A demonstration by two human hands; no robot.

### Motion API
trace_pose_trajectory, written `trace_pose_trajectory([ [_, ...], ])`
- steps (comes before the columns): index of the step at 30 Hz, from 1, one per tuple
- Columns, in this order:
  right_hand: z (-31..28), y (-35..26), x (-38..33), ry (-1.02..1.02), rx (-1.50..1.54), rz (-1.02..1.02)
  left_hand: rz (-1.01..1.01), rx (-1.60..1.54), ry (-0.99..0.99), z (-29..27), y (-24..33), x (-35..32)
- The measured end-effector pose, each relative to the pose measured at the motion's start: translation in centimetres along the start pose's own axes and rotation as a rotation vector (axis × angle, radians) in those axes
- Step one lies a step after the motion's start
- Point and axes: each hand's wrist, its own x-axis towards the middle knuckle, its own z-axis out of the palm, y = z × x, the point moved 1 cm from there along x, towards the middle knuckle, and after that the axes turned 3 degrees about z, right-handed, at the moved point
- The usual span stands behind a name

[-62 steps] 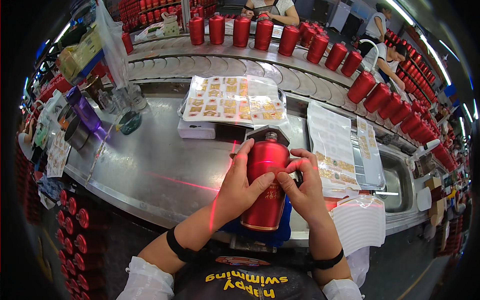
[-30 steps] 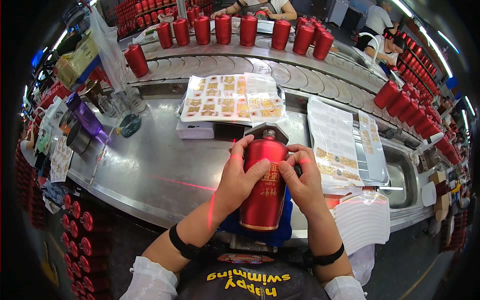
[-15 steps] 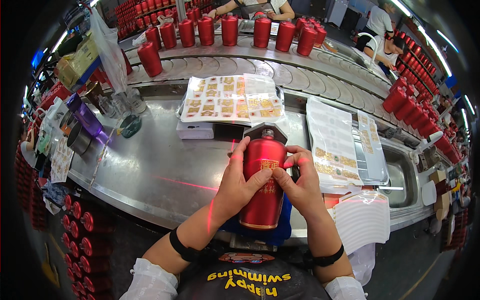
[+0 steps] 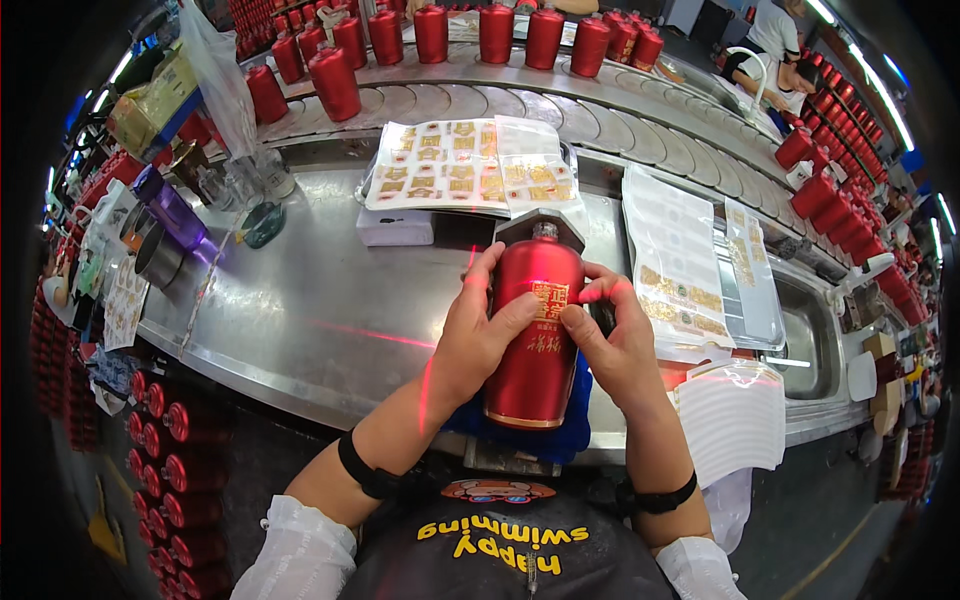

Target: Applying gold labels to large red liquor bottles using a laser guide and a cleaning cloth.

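Note:
A glossy red bottle (image 4: 530,385) lies in front of me, its neck pointing away, over a blue cloth (image 4: 570,436). A dark angular holder (image 4: 571,233) stands behind its neck. My left hand (image 4: 470,335) is wrapped round the bottle's left side, its thumb lying beside a square gold sticker (image 4: 556,296) on the front. On the right side, my right hand (image 4: 622,345) steadies the bottle, fingers curled, thumb tip pressed near the sticker's lower right edge. Below the sticker, gold lettering runs down the bottle. Fingers behind the bottle are hidden.
Gold sticker sheets (image 4: 440,165) lie on a white box (image 4: 395,227); more sheets (image 4: 680,260) rest right. A conveyor (image 4: 450,105) carries red bottles across the back. A purple cup (image 4: 170,210) stands left, a sink (image 4: 800,335) right. Two people work at back right.
Both thumbs have moved apart, uncovering more of the gold sticker. The whole view has shifted slightly, and the bottles on the conveyor appear higher in it.

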Motion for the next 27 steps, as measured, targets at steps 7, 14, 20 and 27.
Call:
trace_pose_trajectory([
  [7,0.3,0.2,-0.1,0.006,-0.055,-0.033,0.042,0.18,0.019,-0.3,-0.4,0.4],
  [14,0.9,0.6,0.6,0.023,-0.154,-0.138,-0.024,0.076,-0.02,-1.0,-0.9,0.7],
  [20,-0.2,-0.8,0.5,0.069,-0.183,-0.111,0.051,0.142,0.036,-1.7,-1.3,0.7],
  [27,0.3,-8.3,7.6,-0.454,-0.497,-0.347,0.019,0.217,0.009,-1.5,-1.0,-0.9],
])
